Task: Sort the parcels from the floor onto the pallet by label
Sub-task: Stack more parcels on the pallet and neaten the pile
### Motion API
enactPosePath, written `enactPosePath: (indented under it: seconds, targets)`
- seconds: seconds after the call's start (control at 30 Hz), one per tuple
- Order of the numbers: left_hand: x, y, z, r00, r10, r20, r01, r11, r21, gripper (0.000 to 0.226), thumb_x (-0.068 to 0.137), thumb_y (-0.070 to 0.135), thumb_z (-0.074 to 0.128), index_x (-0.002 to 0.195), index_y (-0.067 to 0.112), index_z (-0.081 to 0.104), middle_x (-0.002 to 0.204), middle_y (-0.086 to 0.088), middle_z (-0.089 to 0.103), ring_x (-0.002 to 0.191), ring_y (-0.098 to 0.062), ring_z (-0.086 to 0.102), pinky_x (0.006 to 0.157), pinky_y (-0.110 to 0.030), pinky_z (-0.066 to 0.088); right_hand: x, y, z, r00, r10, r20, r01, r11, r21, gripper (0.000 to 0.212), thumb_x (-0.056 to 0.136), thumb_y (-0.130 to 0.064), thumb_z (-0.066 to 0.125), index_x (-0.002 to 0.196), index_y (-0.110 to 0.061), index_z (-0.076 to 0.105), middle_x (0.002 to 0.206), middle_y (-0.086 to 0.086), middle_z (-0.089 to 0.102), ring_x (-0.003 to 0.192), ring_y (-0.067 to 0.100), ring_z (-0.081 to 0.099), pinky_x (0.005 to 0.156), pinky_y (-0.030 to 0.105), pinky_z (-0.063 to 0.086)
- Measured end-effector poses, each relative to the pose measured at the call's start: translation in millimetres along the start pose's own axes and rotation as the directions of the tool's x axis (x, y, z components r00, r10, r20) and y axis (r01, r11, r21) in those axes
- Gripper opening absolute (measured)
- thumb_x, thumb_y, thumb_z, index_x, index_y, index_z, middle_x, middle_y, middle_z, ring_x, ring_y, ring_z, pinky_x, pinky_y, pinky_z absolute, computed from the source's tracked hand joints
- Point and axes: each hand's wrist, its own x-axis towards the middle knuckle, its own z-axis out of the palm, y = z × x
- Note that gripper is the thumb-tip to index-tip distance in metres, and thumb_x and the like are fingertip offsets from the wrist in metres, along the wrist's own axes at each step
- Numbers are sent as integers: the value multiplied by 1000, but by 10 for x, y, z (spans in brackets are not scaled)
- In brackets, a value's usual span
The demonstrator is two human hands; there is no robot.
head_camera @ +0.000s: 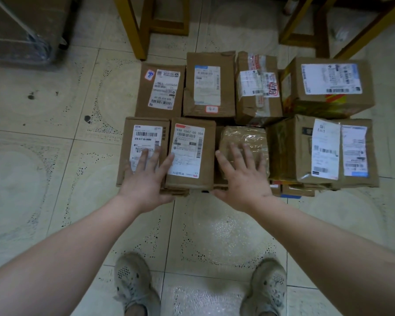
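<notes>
Several brown cardboard parcels with white labels lie in two rows on the tiled floor. My left hand (146,176) lies flat with fingers spread over the front-left parcel (141,142) and the edge of the red-topped label parcel (192,153). My right hand (244,172) lies flat with straight fingers on the tape-wrapped parcel (244,137), which shows no label. A large parcel with two labels (324,151) sits at front right. Flatter parcels (294,190) peek out from under the front row. No pallet is visible.
Yellow wooden table legs (137,30) stand behind the parcels, with another set (306,30) at the back right. A big wrapped carton (21,28) stands at top left. My two shoes (135,283) are on the tiles near the bottom edge.
</notes>
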Motion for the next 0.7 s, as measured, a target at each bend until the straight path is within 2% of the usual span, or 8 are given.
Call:
enactPosePath:
  seconds: [0.07,0.13,0.23,0.37,0.47,0.6,0.7]
  targets:
    - [33,105,-39,999,40,-4,-40,999,-9,109,76,71,53,122,52,-44,154,3,-26,142,-26,-22,111,-57,-3,-3,103,-54,996,78,47,-80,996,38,96,84,-62,54,146,-42,-16,156,1,-27,139,37,-30,109,62,-12]
    - [77,223,-53,999,47,0,-47,999,-27,101,81,64,53,136,48,-30,155,0,-25,143,-26,-17,114,-55,0,17,165,-80,988,120,96,-129,987,93,91,87,-52,56,147,-43,-11,157,3,-24,138,40,-29,111,62,-4]
    - [95,307,-37,999,17,-36,-19,998,-52,93,85,52,58,146,42,-12,156,-3,-20,145,-29,-2,116,-51,10,24,162,-52,991,104,81,-113,987,117,77,92,-43,52,149,-42,0,160,4,-12,140,42,-23,113,60,6]
    - [73,354,-28,999,-4,-52,2,999,-42,90,86,49,58,148,40,-7,157,-4,-17,145,-29,2,115,-50,15,-55,172,15,997,74,27,-76,994,84,65,95,-44,45,148,-42,7,161,4,-3,142,41,-16,112,59,12]
    - [102,387,-64,998,-10,-59,9,1000,-27,89,86,49,58,148,40,-5,157,-4,-17,144,-29,2,114,-50,20,-86,189,21,998,60,37,-63,995,81,62,96,-42,44,148,-42,9,161,3,-2,142,41,-13,111,59,14]
    - [118,401,-118,999,-25,-39,24,999,-23,92,82,54,60,148,40,-2,156,-2,-15,144,-29,-3,114,-51,17,-108,210,-43,996,45,73,-52,994,91,64,96,-41,45,149,-40,9,161,3,-4,143,40,-13,113,59,9]
    - [99,419,-178,999,-43,-28,42,999,-24,98,76,67,57,147,41,-5,157,1,-16,144,-28,-11,114,-53,6,-178,267,-151,1000,20,-20,-18,995,95,65,94,-45,47,149,-38,12,161,5,-1,145,34,-14,114,51,-3]
